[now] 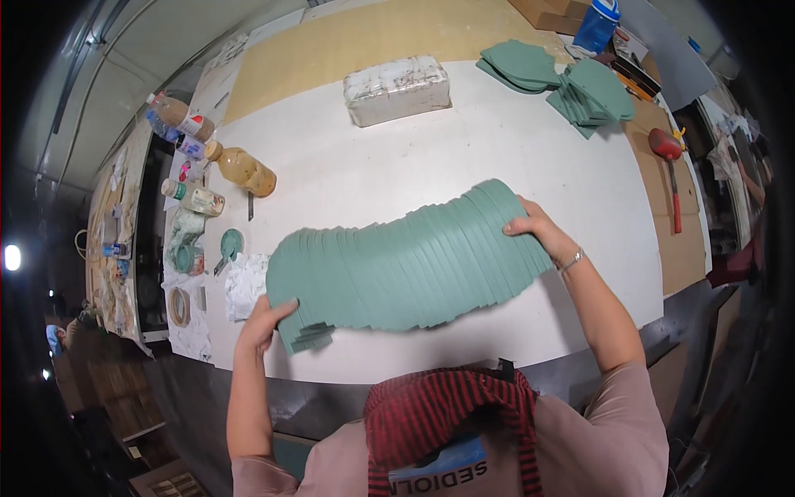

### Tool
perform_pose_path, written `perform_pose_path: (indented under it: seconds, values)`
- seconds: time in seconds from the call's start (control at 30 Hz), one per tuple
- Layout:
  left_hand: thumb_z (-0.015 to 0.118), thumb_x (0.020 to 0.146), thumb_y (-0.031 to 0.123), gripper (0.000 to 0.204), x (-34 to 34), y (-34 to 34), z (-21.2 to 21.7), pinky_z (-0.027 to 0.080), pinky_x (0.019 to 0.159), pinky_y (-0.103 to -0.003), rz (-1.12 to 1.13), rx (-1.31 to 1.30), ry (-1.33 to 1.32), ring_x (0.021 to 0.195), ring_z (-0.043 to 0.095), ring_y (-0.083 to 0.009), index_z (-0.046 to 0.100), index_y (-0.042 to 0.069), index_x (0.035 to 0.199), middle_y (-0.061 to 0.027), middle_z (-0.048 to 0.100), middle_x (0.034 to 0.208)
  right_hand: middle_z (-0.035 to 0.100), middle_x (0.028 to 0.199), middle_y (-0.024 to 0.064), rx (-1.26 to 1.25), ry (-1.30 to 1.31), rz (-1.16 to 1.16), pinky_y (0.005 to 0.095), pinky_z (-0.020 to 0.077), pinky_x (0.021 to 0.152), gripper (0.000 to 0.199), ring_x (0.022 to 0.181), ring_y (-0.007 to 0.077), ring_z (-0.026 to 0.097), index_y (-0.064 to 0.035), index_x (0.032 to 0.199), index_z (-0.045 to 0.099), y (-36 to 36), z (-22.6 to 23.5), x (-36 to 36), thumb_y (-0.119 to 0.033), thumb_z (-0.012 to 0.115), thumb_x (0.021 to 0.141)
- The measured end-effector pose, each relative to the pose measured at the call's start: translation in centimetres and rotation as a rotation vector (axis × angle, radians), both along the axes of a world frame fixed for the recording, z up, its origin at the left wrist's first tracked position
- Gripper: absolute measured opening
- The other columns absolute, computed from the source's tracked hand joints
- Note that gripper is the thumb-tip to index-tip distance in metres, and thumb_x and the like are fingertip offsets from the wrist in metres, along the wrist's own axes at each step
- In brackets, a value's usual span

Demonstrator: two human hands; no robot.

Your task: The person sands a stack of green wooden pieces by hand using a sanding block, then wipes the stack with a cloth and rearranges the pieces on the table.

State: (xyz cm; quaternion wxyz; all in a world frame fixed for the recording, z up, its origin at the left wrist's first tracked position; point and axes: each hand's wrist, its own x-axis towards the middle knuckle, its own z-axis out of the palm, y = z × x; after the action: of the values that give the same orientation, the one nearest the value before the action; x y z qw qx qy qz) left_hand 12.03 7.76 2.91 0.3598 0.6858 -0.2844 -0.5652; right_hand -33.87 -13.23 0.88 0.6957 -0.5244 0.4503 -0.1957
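A long, fanned row of overlapping green sheet pieces [406,265] spans the near part of the white table. My left hand [267,321] grips its left end, thumb on top and the other fingers mostly hidden beneath. Around the right end my right hand [540,230] is closed, its thumb lying on the upper face. The row bends in a wave between the two hands, and a few pieces stick out at its lower left corner. Whether its middle touches the table I cannot tell.
A tape-wrapped block [397,91] sits at the back of the white table [331,182]. Green cut pieces [592,91] are stacked far right, near a red mallet [667,149]. Bottles [240,168], a tape roll [178,306] and crumpled white paper [246,286] line the left side.
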Motion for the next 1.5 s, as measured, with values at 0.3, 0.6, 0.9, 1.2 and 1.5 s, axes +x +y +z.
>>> perform_pose_path:
  seconds: [0.3,0.6,0.9,1.2,1.5]
  values:
    - [0.073,0.085,0.046,0.063,4.4,-15.5,-0.4,0.051,0.077,-0.028,-0.424,0.027,-0.247,0.094,0.064,-0.016,0.065,-0.008,0.116,-0.0123,0.069,0.104,0.055,0.125,0.0137,-0.068,-0.111,-0.508,0.0369,0.0452,0.098,0.068,0.114,0.0224,0.054,0.0022,0.136,0.044,12.0,-2.8,0.6,-0.025,0.062,0.076]
    - [0.084,0.069,0.052,0.074,-0.1,-29.7,1.3,0.051,0.071,-0.027,-0.757,0.05,-0.535,0.086,0.065,-0.0168,0.069,-0.008,0.111,-0.0115,0.07,0.095,0.048,0.125,0.013,-0.015,-0.114,-0.935,0.0369,0.0378,0.104,0.068,0.115,0.0228,0.049,0.0012,0.14,0.036,21.7,-4.5,6.2,-0.018,0.063,0.08]
    - [0.082,0.067,0.059,0.084,-1.4,-33.9,1.0,0.055,0.078,-0.035,-0.985,0.138,-0.39,0.094,0.068,-0.0252,0.068,-0.009,0.114,-0.0198,0.07,0.105,0.04,0.131,0.0142,-0.111,-0.024,-0.96,0.0396,0.0333,0.108,0.07,0.123,0.0258,0.042,0.0019,0.14,0.037,23.1,-5.8,7.5,-0.018,0.067,0.08]
    - [0.072,0.082,0.052,0.069,-0.4,-28.4,0.9,0.05,0.082,-0.032,-0.755,-0.324,-0.696,0.092,0.062,-0.0199,0.065,-0.003,0.123,-0.0121,0.068,0.102,0.053,0.128,0.0076,0.031,-0.214,-0.865,0.03,0.0426,0.097,0.067,0.11,0.0169,0.053,0.0025,0.147,0.036,22.8,-2.0,3.9,-0.029,0.058,0.093]
    - [0.061,0.094,0.05,0.058,1.0,-21.1,1.5,0.046,0.081,-0.029,-0.513,-0.213,-0.504,0.096,0.057,-0.0122,0.062,0.006,0.131,-0.0022,0.066,0.105,0.04,0.141,0.0117,-0.292,0.071,-0.652,0.0418,0.0436,0.103,0.081,0.132,0.0253,0.044,-0.0011,0.151,0.03,24.1,-3.3,2.0,-0.014,0.067,0.081]
